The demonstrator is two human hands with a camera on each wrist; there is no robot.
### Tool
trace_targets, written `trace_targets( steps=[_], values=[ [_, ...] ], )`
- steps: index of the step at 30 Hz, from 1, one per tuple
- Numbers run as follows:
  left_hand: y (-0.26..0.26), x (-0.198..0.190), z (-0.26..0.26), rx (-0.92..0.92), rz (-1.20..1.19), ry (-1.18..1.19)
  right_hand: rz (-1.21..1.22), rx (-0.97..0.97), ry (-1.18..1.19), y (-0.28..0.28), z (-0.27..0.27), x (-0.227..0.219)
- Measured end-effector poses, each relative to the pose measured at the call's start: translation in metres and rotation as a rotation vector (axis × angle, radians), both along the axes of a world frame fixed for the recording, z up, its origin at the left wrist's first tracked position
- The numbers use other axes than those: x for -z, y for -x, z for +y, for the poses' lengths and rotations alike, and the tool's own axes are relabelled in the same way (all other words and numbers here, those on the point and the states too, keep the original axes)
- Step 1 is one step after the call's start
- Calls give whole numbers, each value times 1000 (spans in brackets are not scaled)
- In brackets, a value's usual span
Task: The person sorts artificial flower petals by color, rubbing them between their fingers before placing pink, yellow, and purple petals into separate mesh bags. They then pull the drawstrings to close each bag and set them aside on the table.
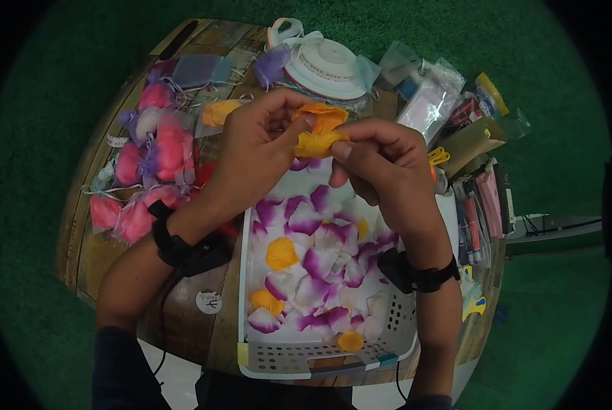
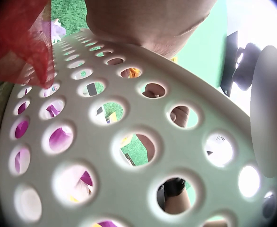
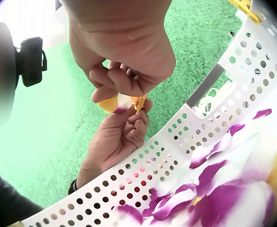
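Observation:
Both hands are raised over the far end of a white basket (image 1: 292, 369). My left hand (image 1: 258, 147) pinches orange and yellow petals (image 1: 322, 119) between thumb and fingers. From the other side, my right hand (image 1: 384, 160) pinches the yellow petal's right edge. Purple-and-white petals (image 1: 316, 263) and several yellow ones (image 1: 282, 253) lie in the basket. In the right wrist view the right hand (image 3: 124, 52) is above the left hand (image 3: 117, 142), with the petals (image 3: 138, 102) between them. The left wrist view shows mostly the basket's holed wall (image 2: 100, 90), which hides the left fingers.
Pink and red mesh pouches (image 1: 173, 147) lie at the left of the wooden table. Ribbon rolls (image 1: 326, 68) are at the back. Clear packets (image 1: 432, 102), a box (image 1: 470, 145) and yellow scissors (image 1: 438, 156) stand or lie at the right. A round tag (image 1: 208, 303) is left of the basket.

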State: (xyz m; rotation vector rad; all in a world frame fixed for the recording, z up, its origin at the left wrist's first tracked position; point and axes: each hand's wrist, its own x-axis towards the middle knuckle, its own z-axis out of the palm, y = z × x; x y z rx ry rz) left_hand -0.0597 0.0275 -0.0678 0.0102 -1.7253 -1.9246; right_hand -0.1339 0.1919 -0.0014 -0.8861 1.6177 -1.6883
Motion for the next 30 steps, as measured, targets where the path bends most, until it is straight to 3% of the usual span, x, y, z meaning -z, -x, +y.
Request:
trace_targets(
  steps=[4,10,16,25,28,30],
  values=[
    [-2,-1,1,7,-12,13,-9,-33,106,5,-1,3],
    [-4,-2,-4,50,-109,46,7,146,233,9,0,10],
    [-2,0,-1,23,-62,15,97,172,110,10,-3,11],
    [-5,-3,-3,71,-78,3,25,20,59,10,-2,8],
    [-5,-3,-3,39,-93,27,65,-74,-98,13,2,12],
    [-4,-2,-4,37,-86,30,265,-93,-231,12,1,10]
  ],
)
